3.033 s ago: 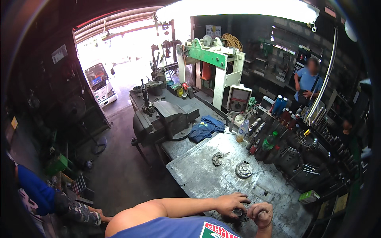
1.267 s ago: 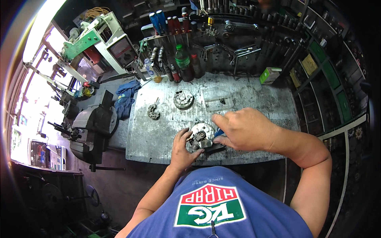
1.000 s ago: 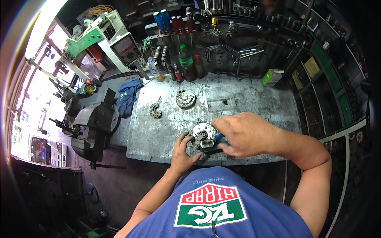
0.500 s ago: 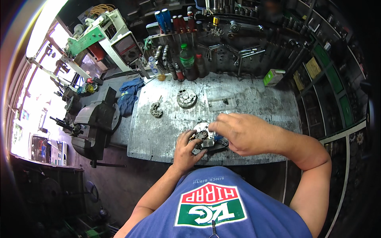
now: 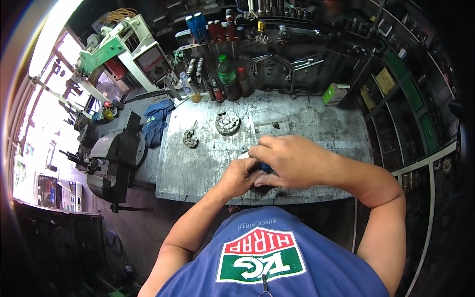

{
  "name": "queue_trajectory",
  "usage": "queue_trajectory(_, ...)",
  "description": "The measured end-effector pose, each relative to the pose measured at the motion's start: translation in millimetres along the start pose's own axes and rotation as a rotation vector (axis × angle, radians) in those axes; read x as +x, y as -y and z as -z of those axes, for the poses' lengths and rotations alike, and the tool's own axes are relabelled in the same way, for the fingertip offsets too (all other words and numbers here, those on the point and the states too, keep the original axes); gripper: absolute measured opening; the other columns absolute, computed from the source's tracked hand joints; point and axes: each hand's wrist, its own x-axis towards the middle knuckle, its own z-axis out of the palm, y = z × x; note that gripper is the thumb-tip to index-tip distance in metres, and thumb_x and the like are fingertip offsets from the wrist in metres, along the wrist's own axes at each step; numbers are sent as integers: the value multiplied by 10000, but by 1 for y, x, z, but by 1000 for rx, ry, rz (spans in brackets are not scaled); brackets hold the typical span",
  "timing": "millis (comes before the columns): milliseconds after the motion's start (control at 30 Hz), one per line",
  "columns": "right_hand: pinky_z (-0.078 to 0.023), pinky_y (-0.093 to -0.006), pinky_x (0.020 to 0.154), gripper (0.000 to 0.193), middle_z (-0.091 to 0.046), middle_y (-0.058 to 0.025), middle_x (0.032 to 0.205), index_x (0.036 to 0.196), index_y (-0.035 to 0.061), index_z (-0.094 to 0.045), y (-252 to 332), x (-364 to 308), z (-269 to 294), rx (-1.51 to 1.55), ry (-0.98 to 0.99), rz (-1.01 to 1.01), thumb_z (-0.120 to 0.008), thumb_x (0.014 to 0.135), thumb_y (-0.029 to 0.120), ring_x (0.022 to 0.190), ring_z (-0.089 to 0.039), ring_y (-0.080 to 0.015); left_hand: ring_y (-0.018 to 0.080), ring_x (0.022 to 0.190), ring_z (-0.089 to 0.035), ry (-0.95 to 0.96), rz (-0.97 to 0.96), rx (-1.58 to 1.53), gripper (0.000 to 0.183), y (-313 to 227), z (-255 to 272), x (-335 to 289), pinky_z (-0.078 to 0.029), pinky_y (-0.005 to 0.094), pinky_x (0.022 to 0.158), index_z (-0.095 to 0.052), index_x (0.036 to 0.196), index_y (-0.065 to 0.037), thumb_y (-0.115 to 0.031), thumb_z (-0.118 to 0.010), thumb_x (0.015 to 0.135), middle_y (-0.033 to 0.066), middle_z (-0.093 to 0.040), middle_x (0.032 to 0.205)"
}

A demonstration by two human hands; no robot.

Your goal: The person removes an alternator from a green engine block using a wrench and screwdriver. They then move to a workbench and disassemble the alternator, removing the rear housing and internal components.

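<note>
At the bench's near edge my left hand [image 5: 238,179] and my right hand [image 5: 283,161] are together, their fingers meeting over a metal part [image 5: 244,149] that is mostly covered; only a small piece shows beyond the fingers. My right hand is closed around a blue-handled tool [image 5: 265,167], whose tip is hidden. The fingers of my left hand are bent around the near side of the metal part. Farther off lie a round slotted metal housing [image 5: 228,123], like an alternator end cover, and a small curved metal piece [image 5: 190,138].
A clear shallow plastic tray [image 5: 269,127] with a small dark piece lies beyond my hands. Several bottles [image 5: 226,79] stand along the back, below racked tools. A bench vise [image 5: 111,158] and a blue cloth [image 5: 157,121] are at left; a green-white box [image 5: 335,94] is at back right.
My left hand has turned and moved right, from spread over the metal part to meeting my right hand. The right hand has shifted slightly left, and the part is now mostly hidden.
</note>
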Motion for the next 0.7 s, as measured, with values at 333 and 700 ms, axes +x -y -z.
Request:
queue_trajectory(333, -620, -493, 758, 318, -725, -179, 991, 1146, 34, -677, 8, 2, 3, -69, -28, -52, -764, 924, 243, 901, -769, -372, 390, 952, -769, 87, 6, 38, 290, 0, 7, 8, -595, 456, 841, -768, 1146, -53, -241, -827, 933, 203, -785, 1000)
queue_trajectory(700, -569, -451, 985, 355, -705, -231, 1198, 1252, -2, -665, -10, 6, -33, 452, -203, 37, -707, 913, 95, 1115, -714, -352, 391, 936, -752, -155, -130, 289, 322, 20, -5, 4, -618, 457, 839, -736, 1061, -39, -260, -844, 853, 171, -756, 1007)
